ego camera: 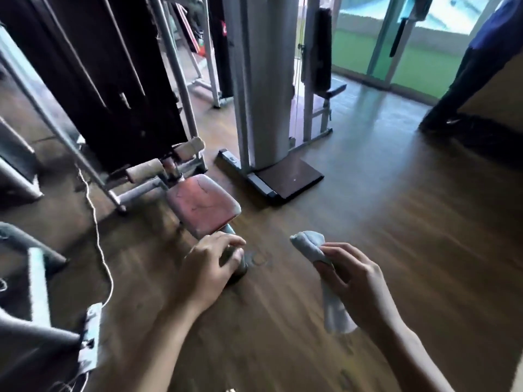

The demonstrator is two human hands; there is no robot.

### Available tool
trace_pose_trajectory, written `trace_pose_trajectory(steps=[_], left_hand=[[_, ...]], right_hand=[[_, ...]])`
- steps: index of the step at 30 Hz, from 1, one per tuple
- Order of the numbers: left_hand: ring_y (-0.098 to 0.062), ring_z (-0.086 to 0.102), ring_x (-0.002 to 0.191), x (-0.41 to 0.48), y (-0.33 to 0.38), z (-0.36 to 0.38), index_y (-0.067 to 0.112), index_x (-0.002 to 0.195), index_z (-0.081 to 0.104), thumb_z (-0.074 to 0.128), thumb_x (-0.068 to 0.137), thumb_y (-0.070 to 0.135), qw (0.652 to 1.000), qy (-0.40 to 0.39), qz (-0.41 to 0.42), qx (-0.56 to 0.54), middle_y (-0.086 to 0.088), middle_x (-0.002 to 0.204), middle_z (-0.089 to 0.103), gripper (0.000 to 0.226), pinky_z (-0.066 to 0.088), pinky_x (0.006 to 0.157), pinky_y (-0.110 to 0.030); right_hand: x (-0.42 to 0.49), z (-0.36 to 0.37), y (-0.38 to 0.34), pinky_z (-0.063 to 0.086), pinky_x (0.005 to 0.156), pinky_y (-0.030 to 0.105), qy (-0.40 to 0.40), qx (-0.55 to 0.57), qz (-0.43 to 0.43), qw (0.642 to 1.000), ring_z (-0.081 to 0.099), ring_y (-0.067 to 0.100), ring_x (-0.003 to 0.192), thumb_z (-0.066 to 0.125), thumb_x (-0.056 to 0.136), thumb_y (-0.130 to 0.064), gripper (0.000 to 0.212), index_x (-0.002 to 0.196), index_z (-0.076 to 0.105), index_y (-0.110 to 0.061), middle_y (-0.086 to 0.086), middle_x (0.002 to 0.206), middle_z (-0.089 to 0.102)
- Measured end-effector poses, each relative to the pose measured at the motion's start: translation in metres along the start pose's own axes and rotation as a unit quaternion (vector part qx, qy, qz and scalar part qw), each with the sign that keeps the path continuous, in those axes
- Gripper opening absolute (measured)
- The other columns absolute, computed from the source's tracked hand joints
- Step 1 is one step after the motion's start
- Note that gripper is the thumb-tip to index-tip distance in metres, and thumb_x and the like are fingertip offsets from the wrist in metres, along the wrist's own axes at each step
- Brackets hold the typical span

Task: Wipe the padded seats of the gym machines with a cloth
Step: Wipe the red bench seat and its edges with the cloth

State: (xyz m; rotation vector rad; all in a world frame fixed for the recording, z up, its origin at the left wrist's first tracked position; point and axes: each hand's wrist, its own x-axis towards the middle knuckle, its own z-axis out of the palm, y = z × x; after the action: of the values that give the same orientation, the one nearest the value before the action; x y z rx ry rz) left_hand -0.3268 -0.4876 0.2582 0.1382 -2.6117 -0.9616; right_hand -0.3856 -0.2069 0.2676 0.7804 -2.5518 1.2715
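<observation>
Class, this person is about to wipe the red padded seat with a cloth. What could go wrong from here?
The red seat has a cracked covering, so the cloth in the right hand may snag and tear it further. A white cord hangs near the seat. The left hand, gripping the grey post under the seat, could catch it.

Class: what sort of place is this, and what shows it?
Probably a gym: a worn red padded seat on a machine frame, foam leg rollers behind it, and a tall white machine column.
</observation>
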Motion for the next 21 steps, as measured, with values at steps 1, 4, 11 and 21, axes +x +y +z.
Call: trace_pose_trajectory(steps=[1, 4, 11, 21], left_hand=[[-0.001, 0.061, 0.092, 0.001, -0.003, -0.002, 0.032, 0.099, 0.069, 0.060, 0.089, 0.034, 1.000, 0.009, -0.012, 0.005, 0.021, 0.097, 0.066, 0.014, 0.052, 0.086, -0.031], [-0.001, 0.060, 0.089, 0.008, -0.020, -0.008, 0.031, 0.099, 0.070, 0.056, 0.089, 0.039, 0.998, 0.035, -0.036, 0.026, 0.021, 0.094, 0.066, 0.019, 0.051, 0.085, -0.031], [-0.004, 0.060, 0.089, 0.059, -0.077, -0.019, 0.032, 0.099, 0.070, 0.054, 0.089, 0.038, 0.990, 0.090, -0.095, 0.048, 0.021, 0.095, 0.065, 0.020, 0.044, 0.084, -0.018], [-0.003, 0.058, 0.088, 0.151, -0.178, -0.035, 0.034, 0.098, 0.069, 0.050, 0.088, 0.043, 0.975, 0.127, -0.170, 0.060, 0.022, 0.094, 0.064, 0.023, 0.045, 0.081, -0.020]], right_hand=[[0.011, 0.003, 0.004, 0.054, 0.079, 0.030, -0.011, 0.006, -0.010, 1.000, 0.067, 0.006, 0.095, 0.066, 0.092, -0.039, 0.016, 0.103, 0.072, -0.030, -0.017, 0.108, 0.068], [0.049, 0.020, 0.013, 0.054, 0.078, 0.030, -0.047, 0.012, -0.040, 0.998, 0.068, 0.011, 0.094, 0.064, 0.094, -0.039, 0.021, 0.105, 0.073, -0.024, -0.013, 0.108, 0.069], [0.158, 0.089, 0.019, 0.053, 0.079, 0.032, -0.117, 0.021, -0.095, 0.988, 0.066, 0.012, 0.094, 0.068, 0.095, -0.031, 0.015, 0.105, 0.073, -0.021, -0.012, 0.106, 0.068], [0.300, 0.186, 0.030, 0.055, 0.076, 0.035, -0.193, 0.031, -0.128, 0.972, 0.066, 0.010, 0.092, 0.071, 0.093, -0.027, 0.012, 0.105, 0.072, -0.024, -0.013, 0.105, 0.068]])
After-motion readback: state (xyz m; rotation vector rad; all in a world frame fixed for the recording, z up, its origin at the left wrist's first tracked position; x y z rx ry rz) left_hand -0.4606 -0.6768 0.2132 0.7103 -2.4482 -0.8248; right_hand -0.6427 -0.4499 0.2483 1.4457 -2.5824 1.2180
